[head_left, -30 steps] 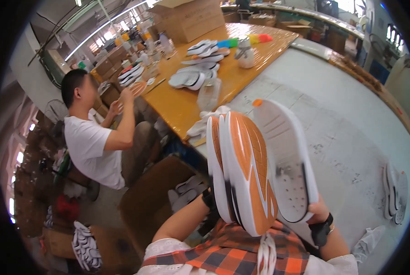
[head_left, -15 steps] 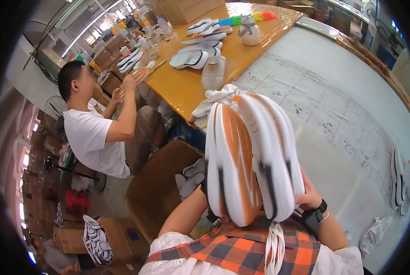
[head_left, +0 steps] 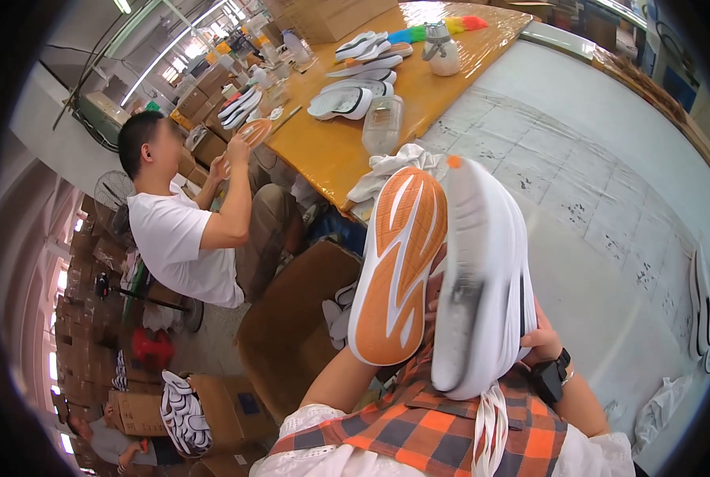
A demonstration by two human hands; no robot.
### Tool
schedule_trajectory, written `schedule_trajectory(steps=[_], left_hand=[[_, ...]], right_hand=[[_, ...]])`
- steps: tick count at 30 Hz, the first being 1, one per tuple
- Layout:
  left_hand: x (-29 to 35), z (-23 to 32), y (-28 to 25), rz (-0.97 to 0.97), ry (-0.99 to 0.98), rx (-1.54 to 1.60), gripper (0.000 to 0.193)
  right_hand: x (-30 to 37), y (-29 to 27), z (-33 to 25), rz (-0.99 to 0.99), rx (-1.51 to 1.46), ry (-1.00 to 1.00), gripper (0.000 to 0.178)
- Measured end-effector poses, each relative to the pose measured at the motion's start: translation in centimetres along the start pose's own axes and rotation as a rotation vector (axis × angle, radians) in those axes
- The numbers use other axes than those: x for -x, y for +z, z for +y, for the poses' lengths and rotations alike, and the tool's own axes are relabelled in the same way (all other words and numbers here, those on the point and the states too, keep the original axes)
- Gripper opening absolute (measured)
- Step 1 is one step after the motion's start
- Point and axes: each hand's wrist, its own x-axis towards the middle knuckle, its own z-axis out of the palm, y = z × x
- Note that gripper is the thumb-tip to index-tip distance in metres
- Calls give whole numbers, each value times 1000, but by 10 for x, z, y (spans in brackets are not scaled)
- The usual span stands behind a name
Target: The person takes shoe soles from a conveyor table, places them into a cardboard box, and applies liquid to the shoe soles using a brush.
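Note:
My left hand [head_left: 433, 289] is mostly hidden behind a shoe sole [head_left: 396, 266] with an orange tread, white grooves and a white rim; only some fingers show at its inner edge. The tread faces me. Beside it, my right hand [head_left: 541, 337] grips the outer edge of several white shoe soles [head_left: 494, 278] held together upright, with dark side patches and an orange tip on one. Motion blurs their near side. Both hands hold the soles in front of my checked apron [head_left: 418, 429], from which white straps [head_left: 491, 425] hang.
An orange-brown table [head_left: 323, 159] bears more soles [head_left: 343, 103], a clear plastic container [head_left: 382, 126] and a jar [head_left: 441, 52]. White cloth [head_left: 394, 168] lies at its corner. To the left, a seated person [head_left: 184, 215] holds a sole. A carton of soles [head_left: 224, 405] stands lower left.
The left sole has turned so its orange tread faces me fully and stands farther from the others. The right-hand soles have turned, showing a pale face. The view has shifted slightly.

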Motion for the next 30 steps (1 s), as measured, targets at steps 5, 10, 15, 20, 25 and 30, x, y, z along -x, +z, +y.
schedule_trajectory(steps=[5, 10, 15, 20, 25, 30], left_hand=[[-29, 34, 1, -16, -11, 28, 47], [-12, 33, -6, -76, -52, 47, 48], [-16, 25, -22, -185, -58, 78, 68], [-40, 20, -47, -342, -6, -305, 74], [-55, 14, -40, -310, 181, -307, 64], [-32, -20, -39, -127, 416, -4, 60]], right_hand=[[-1, -2, 2, 34, 73, -11, 99], [0, 8, -9, 23, 260, -43, 102], [10, 0, -3, -16, 386, 12, 104], [10, 5, -1, -65, 396, 36, 105], [3, 16, 5, -117, 440, 59, 105], [-2, 40, 6, -116, 336, 159, 101]])
